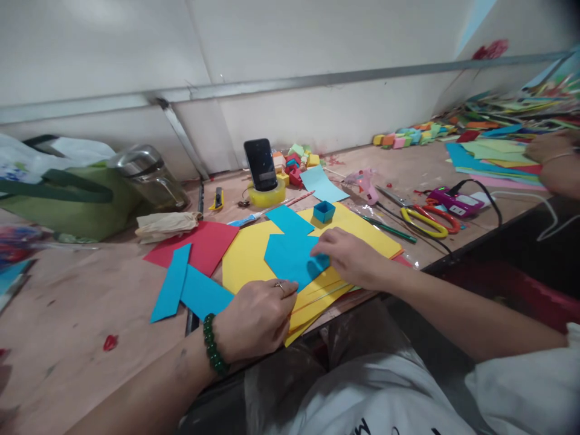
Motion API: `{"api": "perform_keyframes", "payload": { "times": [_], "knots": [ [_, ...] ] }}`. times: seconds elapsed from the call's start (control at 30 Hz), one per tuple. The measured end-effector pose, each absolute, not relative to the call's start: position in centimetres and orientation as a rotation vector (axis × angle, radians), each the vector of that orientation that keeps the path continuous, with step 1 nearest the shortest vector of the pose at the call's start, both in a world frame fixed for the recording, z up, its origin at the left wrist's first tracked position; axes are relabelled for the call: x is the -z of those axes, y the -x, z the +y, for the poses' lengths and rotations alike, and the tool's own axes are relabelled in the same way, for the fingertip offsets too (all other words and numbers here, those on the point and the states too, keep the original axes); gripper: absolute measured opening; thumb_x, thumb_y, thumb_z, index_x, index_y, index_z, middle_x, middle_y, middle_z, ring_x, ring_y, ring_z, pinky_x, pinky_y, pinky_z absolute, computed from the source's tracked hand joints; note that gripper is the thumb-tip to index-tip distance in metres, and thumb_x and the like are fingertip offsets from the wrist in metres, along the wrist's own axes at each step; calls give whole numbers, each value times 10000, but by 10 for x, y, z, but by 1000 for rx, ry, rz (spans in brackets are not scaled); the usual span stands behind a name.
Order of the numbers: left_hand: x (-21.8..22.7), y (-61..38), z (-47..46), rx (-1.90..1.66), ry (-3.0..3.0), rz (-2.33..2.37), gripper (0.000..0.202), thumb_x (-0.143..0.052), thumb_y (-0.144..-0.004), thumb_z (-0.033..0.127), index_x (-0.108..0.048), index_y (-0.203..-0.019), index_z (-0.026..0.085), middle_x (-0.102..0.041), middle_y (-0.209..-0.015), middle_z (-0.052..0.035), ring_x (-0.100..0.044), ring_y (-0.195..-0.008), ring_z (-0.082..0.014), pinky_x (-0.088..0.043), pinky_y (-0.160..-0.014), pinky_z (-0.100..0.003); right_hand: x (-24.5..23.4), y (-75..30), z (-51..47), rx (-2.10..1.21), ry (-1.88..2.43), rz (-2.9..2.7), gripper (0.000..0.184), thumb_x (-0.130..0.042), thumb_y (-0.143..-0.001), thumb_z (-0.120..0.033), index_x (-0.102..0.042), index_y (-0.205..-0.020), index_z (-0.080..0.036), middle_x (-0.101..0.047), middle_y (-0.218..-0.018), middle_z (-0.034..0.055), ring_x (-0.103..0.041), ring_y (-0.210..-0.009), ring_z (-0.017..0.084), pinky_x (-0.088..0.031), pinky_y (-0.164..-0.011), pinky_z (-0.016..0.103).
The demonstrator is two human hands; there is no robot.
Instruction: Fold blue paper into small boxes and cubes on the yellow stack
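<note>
Pressing flat with both hands, I pin a blue paper sheet (292, 257) atop the stack of yellow paper sheets (247, 260) near the table's (67, 314) near edge: my left hand (258, 317) bears on its near corner, my right hand (347, 257) pinches its right edge. One small blue folded paper box (324, 211) already stands just beyond. Judging by the flat sheet, folding has barely begun; blue paper strips (181, 290) lie unused at left.

A paper-craft workshop: a paint-stained desk (67, 314) strewn with coloured paper sheets (493, 154), folded paper cubes (408, 136) at 1 o'clock, scissors (428, 219) and a glue gun (366, 183).
</note>
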State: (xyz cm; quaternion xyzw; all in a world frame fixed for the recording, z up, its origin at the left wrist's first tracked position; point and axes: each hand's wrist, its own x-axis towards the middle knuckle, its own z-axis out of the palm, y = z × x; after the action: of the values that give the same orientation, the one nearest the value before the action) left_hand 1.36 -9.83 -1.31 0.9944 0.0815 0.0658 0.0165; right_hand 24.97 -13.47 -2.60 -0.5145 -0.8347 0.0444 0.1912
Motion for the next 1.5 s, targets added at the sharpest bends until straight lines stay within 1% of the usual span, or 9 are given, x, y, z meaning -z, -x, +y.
{"api": "perform_keyframes", "payload": {
  "times": [0.2, 0.37, 0.53, 0.67, 0.77, 1.1, 1.2, 1.37, 1.5],
  "knots": [
    [13, -13, -98, -222, -3108, 239, 274, -420, -798, 120, -634, -969, 116, -699, -1070, -149, -668, -929, -228, -583, -763, -358, 33, -242, -147, 192, 1062, -2728, 209, -519, -899, -207, -634, -1069, -166, -634, -1033, 115, -513, -938, 220, -429, -815, 369],
    [11, -11, -97, -191, -3082, 227, 236, -446, -792, 143, -649, -914, 144, -684, -1131, -132, -662, -933, -218, -571, -770, -347, 32, -271, -149, 179, 1214, -2668, 254, -445, -905, -106, -659, -1015, -185, -662, -1030, 98, -527, -933, 204, -443, -816, 349],
    [26, -18, -92, -387, -3111, 340, 217, -431, -889, 207, -645, -886, 171, -683, -833, -77, -628, -767, -181, -522, -653, -286, 22, -273, -148, 159, 1296, -2670, 223, -461, -861, -68, -659, -869, -169, -676, -935, 93, -542, -839, 194, -454, -744, 313],
    [34, -25, -90, -476, -3203, 450, 215, -451, -928, 283, -621, -1012, 182, -657, -828, -57, -614, -751, -173, -492, -614, -265, 21, -262, -141, 329, 1326, -2613, 181, -474, -870, -92, -630, -941, -150, -654, -972, 104, -547, -866, 200, -450, -774, 324],
    [33, -27, -90, -506, -3228, 462, 195, -460, -925, 273, -631, -951, 182, -666, -834, -52, -621, -756, -177, -496, -619, -274, 20, -259, -134, 436, 1262, -2663, 173, -479, -896, -117, -618, -991, -156, -647, -992, 101, -544, -897, 204, -438, -786, 331],
    [25, -24, -91, -698, -3329, 460, 174, -475, -875, 192, -641, -917, 164, -649, -824, -79, -578, -751, -197, -494, -611, -293, 20, -223, -142, 596, 1188, -2662, 231, -419, -920, -93, -608, -807, -163, -572, -653, 59, -484, -703, 191, -332, -576, 291],
    [25, -21, -86, -538, -3364, 491, 186, -474, -840, 79, -625, -786, 174, -621, -746, -52, -562, -690, -178, -462, -552, -261, 25, -213, -141, 586, 1114, -2629, 227, -410, -937, -144, -608, -826, -158, -588, -702, 66, -487, -719, 191, -355, -609, 302],
    [28, -16, -76, -450, -3243, 635, 233, -442, -865, 95, -650, -882, 200, -647, -826, -46, -591, -741, -153, -485, -641, -250, 34, -237, -128, 463, 1037, -2561, 223, -431, -927, -135, -625, -822, -165, -667, -846, 72, -539, -825, 184, -437, -758, 310],
    [24, -17, -83, -379, -3208, 564, 215, -449, -856, 140, -655, -898, 188, -663, -846, -69, -609, -795, -187, -504, -677, -294, 33, -246, -137, 275, 940, -2565, 258, -420, -920, -108, -644, -810, -171, -701, -889, 62, -577, -825, 161, -474, -752, 283]
  ]
}}
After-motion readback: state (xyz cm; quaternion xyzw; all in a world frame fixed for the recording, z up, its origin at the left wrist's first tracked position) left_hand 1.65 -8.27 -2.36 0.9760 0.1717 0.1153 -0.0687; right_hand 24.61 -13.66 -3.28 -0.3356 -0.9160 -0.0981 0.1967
